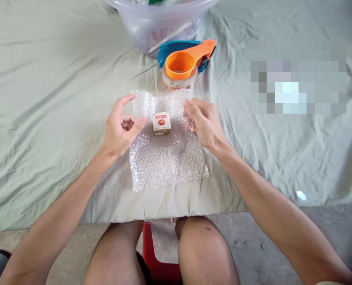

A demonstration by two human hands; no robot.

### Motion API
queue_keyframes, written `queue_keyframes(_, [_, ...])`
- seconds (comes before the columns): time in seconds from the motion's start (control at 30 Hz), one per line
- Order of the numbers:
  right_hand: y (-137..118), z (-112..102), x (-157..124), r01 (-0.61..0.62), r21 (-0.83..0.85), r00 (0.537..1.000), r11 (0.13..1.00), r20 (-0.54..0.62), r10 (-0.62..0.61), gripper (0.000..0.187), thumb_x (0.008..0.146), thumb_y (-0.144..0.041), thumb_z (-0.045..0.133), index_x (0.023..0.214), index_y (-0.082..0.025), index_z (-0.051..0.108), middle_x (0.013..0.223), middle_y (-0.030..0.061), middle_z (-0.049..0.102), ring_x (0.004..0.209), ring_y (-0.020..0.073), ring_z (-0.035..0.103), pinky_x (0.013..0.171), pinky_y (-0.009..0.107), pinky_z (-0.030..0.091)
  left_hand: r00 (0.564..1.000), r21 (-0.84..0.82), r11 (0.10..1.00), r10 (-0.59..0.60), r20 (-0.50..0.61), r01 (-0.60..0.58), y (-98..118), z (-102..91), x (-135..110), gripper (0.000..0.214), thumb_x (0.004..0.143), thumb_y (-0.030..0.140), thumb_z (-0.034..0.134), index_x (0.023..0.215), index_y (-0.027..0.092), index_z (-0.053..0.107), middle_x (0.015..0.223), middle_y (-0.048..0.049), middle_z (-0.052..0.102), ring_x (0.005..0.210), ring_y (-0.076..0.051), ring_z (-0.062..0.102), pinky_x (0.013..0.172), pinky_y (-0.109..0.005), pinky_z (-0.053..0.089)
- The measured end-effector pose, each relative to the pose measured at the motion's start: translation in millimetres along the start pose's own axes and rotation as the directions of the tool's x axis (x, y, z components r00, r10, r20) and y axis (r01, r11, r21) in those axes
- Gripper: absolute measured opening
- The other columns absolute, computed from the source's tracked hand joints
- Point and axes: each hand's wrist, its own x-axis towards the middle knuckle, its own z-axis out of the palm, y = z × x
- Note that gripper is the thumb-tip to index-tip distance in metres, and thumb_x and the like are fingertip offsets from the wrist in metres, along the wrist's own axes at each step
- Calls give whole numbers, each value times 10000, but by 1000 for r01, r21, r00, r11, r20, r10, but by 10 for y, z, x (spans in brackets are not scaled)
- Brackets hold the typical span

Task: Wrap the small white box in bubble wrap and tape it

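Observation:
A small cardboard box (161,122) with a red and white label sits on a sheet of clear bubble wrap (164,156) spread over the pale green cloth. My left hand (121,128) hovers at the sheet's left edge, fingers curled and apart, with nothing in it. On the other side of the box, my right hand (202,122) has its fingers bent and pinched on the sheet's right edge.
Behind the sheet lies an orange and blue tape dispenser (188,61) with a roll of clear tape (178,79). A clear plastic tub (161,23) stands at the back. The green cloth (45,99) covers the surface; a red stool (156,257) shows between my knees.

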Motion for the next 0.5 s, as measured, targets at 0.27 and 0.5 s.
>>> queue_keyframes(0.27, [18, -32, 67, 9, 153, 996, 988, 84, -22, 325, 885, -436, 755, 695, -285, 539, 544, -49, 485, 484, 124, 334, 476, 309, 205, 1000, -31, 999, 13, -3, -13, 38, -6, 14, 424, 979, 445, 842, 1370, 342, 716, 782, 38, 636, 542, -123, 510, 525, -312, 442])
queue_keyframes(0.5, [80, 76, 9, 229, 123, 956, 966, 156, -247, 458, 970, -725, 805, 835, -289, 773, 772, 0, 654, 663, 165, 511, 628, 360, 460, 993, -42, 994, 98, -70, -101, 37, 119, -19, 313, 1017, 543, 824, 1192, 294, 753, 857, 3, 684, 697, -154, 652, 632, -316, 556])
